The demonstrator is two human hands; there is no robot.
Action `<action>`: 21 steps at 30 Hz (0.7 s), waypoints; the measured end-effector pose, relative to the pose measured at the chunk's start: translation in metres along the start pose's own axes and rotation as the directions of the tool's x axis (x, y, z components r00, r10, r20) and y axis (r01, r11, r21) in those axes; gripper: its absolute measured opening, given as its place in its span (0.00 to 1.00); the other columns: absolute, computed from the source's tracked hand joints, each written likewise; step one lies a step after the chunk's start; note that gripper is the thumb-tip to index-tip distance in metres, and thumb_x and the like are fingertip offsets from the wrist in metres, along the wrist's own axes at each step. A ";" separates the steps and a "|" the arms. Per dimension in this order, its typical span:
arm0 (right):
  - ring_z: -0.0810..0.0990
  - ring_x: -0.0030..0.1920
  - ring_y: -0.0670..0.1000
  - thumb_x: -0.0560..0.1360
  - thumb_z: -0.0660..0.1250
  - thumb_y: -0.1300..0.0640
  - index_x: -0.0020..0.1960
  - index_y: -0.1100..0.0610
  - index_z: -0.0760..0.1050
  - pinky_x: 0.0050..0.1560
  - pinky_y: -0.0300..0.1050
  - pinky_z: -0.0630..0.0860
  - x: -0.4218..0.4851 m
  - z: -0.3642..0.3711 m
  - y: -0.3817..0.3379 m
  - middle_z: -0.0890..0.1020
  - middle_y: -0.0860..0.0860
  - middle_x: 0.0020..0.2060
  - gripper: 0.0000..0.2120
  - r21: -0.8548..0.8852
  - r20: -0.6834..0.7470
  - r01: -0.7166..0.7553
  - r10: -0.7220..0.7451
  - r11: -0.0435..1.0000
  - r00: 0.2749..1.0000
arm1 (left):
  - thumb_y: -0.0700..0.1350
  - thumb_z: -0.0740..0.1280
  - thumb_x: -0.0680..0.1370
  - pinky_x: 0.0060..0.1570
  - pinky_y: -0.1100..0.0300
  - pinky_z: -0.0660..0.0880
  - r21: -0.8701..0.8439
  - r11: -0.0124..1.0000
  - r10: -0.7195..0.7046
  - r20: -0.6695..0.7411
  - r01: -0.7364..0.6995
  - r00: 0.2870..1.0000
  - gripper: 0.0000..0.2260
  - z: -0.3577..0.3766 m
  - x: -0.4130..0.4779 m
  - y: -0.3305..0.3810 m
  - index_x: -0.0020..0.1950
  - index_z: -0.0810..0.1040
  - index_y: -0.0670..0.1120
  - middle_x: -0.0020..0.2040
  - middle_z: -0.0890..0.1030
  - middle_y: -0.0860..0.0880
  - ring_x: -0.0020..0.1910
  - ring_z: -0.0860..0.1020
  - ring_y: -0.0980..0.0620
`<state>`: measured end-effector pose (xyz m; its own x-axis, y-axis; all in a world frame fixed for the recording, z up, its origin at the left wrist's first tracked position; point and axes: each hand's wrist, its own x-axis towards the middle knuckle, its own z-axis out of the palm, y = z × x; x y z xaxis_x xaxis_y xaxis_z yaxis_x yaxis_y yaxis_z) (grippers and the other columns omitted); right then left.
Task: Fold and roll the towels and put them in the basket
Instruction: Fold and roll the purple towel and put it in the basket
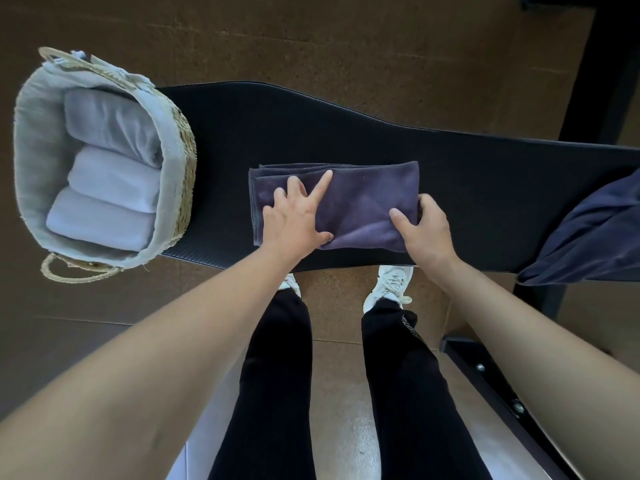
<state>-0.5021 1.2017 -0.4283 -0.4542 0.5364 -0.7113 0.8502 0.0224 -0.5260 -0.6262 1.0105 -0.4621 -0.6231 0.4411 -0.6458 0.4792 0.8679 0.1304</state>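
One brown floor (346,39) fills the view behind everything. One black tabletop (346,126) runs across it from 9 o'clock to 3 o'clock, its near edge just above two legs in black trousers (277,375).

One woven basket (185,174) with a pale grey liner stands on the tabletop's left end, at about 9 to 10 o'clock. It has two loop handles, one at its far end and one at its near end. Inside lie three rolls side by side, touching: one grey roll (110,123) farthest away, then two paler rolls (114,181) nearer the person.

One dark blue cloth (595,233) lies bunched at 3 o'clock and hangs over the tabletop's near edge.

One purple towel (363,202) lies flat near the middle of the tabletop, well apart from the basket and the cloth. It is folded into a long band running from 9 to 3 o'clock, with layered edges showing along its far side.

Two bare hands are on the towel. The left hand (294,216) presses its left half with fingers straight and spread, the forefinger pointing toward 1 o'clock. The right hand (427,230) grips the towel's right end, thumb on top and fingers curled round the edge.

Two white shoes (391,282) show at 6 o'clock, partly under the tabletop's near edge.
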 end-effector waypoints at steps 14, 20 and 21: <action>0.81 0.59 0.42 0.79 0.71 0.59 0.73 0.52 0.69 0.58 0.37 0.79 -0.026 0.058 -0.063 0.81 0.46 0.60 0.25 0.113 0.251 0.276 -0.296 0.955 0.922 | 0.47 0.70 0.80 0.55 0.52 0.80 -0.900 0.412 -0.126 0.101 0.144 0.987 0.21 -0.006 -0.012 -0.019 0.74 0.75 0.49 0.57 0.80 0.48 0.52 0.80 0.51; 0.80 0.60 0.46 0.78 0.71 0.57 0.76 0.50 0.66 0.61 0.46 0.81 -0.037 0.107 -0.070 0.80 0.46 0.63 0.28 -0.021 0.346 0.337 -0.309 0.941 0.886 | 0.53 0.61 0.85 0.44 0.57 0.81 -0.947 -0.184 -0.113 0.287 0.264 0.951 0.18 -0.033 -0.029 -0.052 0.63 0.80 0.41 0.53 0.85 0.40 0.48 0.85 0.48; 0.80 0.61 0.45 0.78 0.72 0.57 0.77 0.50 0.65 0.62 0.47 0.80 -0.038 0.113 -0.071 0.79 0.46 0.63 0.30 -0.023 0.383 0.339 -0.305 0.940 0.872 | 0.50 0.64 0.84 0.42 0.57 0.81 -0.956 -0.154 -0.119 0.269 0.250 0.956 0.14 -0.033 -0.028 -0.056 0.61 0.80 0.41 0.51 0.85 0.42 0.47 0.85 0.48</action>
<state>-0.5755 1.0840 -0.4162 -0.7575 0.1375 -0.6382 0.6515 0.2223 -0.7253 -0.6557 0.9569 -0.4263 -0.4862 0.2568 -0.8353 -0.8206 0.1946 0.5374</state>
